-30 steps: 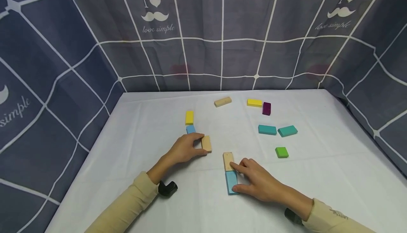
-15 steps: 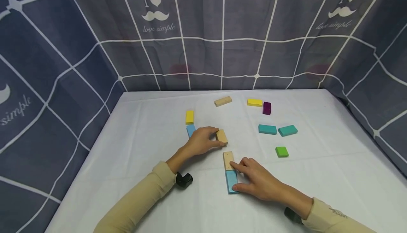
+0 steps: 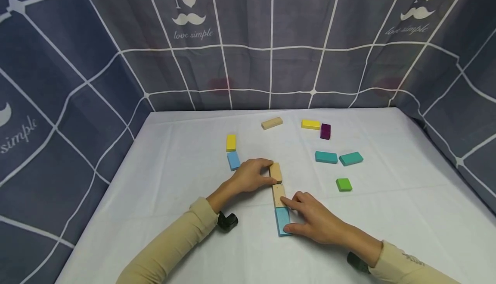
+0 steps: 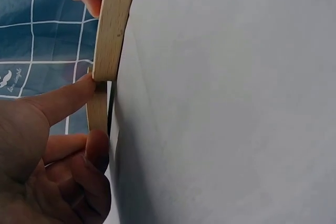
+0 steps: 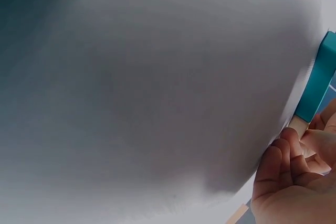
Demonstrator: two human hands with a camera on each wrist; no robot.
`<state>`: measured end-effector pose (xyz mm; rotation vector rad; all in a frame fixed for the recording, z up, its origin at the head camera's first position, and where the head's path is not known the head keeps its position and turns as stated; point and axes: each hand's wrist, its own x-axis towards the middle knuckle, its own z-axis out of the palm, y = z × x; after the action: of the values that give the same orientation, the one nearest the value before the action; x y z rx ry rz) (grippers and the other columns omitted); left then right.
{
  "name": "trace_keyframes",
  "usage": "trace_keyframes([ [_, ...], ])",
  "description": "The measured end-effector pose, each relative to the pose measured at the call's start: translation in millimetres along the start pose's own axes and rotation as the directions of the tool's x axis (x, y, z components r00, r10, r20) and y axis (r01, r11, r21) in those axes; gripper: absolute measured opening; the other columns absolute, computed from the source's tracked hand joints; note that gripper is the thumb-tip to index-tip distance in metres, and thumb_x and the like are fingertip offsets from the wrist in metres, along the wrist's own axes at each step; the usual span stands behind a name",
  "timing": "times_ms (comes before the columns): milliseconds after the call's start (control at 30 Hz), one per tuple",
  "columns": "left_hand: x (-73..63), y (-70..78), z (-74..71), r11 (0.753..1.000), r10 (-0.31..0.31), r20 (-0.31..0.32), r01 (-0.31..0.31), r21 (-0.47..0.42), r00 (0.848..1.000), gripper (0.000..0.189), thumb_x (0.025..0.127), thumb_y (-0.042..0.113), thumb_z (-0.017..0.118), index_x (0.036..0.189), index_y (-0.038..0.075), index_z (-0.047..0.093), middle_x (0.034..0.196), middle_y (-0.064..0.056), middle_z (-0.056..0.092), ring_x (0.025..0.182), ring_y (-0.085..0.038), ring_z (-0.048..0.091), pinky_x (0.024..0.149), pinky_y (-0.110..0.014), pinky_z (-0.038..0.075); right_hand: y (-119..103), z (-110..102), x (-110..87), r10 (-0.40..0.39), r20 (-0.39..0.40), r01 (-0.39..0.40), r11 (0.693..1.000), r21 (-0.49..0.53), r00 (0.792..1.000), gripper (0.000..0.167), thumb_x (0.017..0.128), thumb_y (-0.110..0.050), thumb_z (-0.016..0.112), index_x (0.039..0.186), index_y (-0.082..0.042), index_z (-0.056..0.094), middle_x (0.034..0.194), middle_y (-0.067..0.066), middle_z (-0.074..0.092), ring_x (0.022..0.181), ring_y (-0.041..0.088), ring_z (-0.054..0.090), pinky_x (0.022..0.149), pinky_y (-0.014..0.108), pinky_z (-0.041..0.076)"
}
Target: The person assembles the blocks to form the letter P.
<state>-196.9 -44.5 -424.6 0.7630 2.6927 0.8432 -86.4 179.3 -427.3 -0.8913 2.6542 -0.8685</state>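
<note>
A: State the condition of the left hand (image 3: 252,175).
B: It holds the far wooden block (image 3: 275,173) between thumb and fingers, thumb at the near end, fingertip at the far end.

A: Where does that block lie?
B: On the white-covered bench (image 3: 174,232), at the far end of a row. Next toward the near side is the middle wooden block (image 3: 277,195), then the near blue block (image 3: 282,221), end to end with it. The thumb partly covers the far joint; I cannot tell whether contact there is complete.

A: And the right hand (image 3: 318,222)?
B: Set wide against the right side of the row. Its index fingertip touches the middle wooden block; its thumb touches the near blue block.

A: List the adjacent parts.
B: Left of the row, just beside the left hand: the left blue block (image 3: 234,160), with the left yellow block (image 3: 231,142) on its far side. To the right, well apart from the row: two teal blocks (image 3: 326,157) and, nearer, a green block (image 3: 344,184).
</note>
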Motion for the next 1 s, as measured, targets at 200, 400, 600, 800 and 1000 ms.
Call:
trace_keyframes([
  [200, -2.1, -0.2, 0.7, 1.0, -0.003, 0.009, 0.003, -0.01, 1.0, 0.063, 0.087, 0.037, 0.077, 0.138, 0.006, 0.058, 0.14, -0.007, 0.057, 0.134, -0.022, 0.047, 0.108, -0.038, 0.036, 0.8, 0.5, -0.1, 0.009, 0.005, -0.009, 1.0, 0.001, 1.0, 0.075, 0.089, -0.057, 0.065, 0.144, -0.006, 0.052, 0.101, -0.01, 0.047, 0.092, 0.01, 0.042, 0.078, 0.027, 0.04],
  [400, -2.8, -0.4, -0.5, 1.0, -0.005, 0.015, 0.005, -0.01, 1.0, 0.064, 0.086, 0.04, 0.077, 0.137, 0.007, 0.059, 0.138, -0.006, 0.058, 0.133, -0.022, 0.047, 0.107, -0.039, 0.038, 1.3, 0.5, 0.2, 0.009, 0.005, -0.009, 1.0, -0.009, 1.0, 0.075, 0.089, -0.057, 0.065, 0.143, -0.006, 0.052, 0.1, -0.01, 0.047, 0.092, 0.01, 0.042, 0.078, 0.027, 0.041],
  [600, -2.8, -1.9, 0.3, 1.0, 0.014, 0.012, -0.014, -0.005, 1.0, 0.059, 0.087, 0.037, 0.076, 0.136, 0.007, 0.06, 0.137, -0.005, 0.059, 0.132, -0.021, 0.049, 0.107, -0.038, 0.039, 1.7, 1.1, 0.2, 0.005, 0.003, -0.005, 1.0, -0.009, 1.0, 0.074, 0.089, -0.055, 0.066, 0.143, -0.006, 0.052, 0.101, -0.01, 0.047, 0.092, 0.009, 0.042, 0.078, 0.027, 0.041],
  [800, -2.5, -3.3, 1.6, 1.0, 0.027, 0.013, -0.027, -0.009, 1.0, 0.057, 0.089, 0.036, 0.075, 0.135, 0.007, 0.061, 0.136, -0.005, 0.06, 0.131, -0.021, 0.049, 0.106, -0.038, 0.039, 2.6, 1.7, -0.1, 0.004, -0.001, -0.004, 1.0, -0.02, 1.0, 0.075, 0.089, -0.056, 0.065, 0.143, -0.006, 0.053, 0.1, -0.01, 0.046, 0.092, 0.009, 0.042, 0.078, 0.027, 0.04],
  [1000, -3.5, -3.3, 0.5, 1.0, 0.027, 0.014, -0.027, -0.014, 1.0, 0.056, 0.089, 0.034, 0.075, 0.135, 0.006, 0.06, 0.136, -0.006, 0.06, 0.131, -0.022, 0.049, 0.107, -0.039, 0.038, 3.0, 1.7, 0.3, -0.006, -0.004, 0.006, 1.0, -0.022, 1.0, 0.075, 0.089, -0.057, 0.065, 0.143, -0.006, 0.053, 0.099, -0.011, 0.046, 0.091, 0.008, 0.042, 0.078, 0.027, 0.04],
])
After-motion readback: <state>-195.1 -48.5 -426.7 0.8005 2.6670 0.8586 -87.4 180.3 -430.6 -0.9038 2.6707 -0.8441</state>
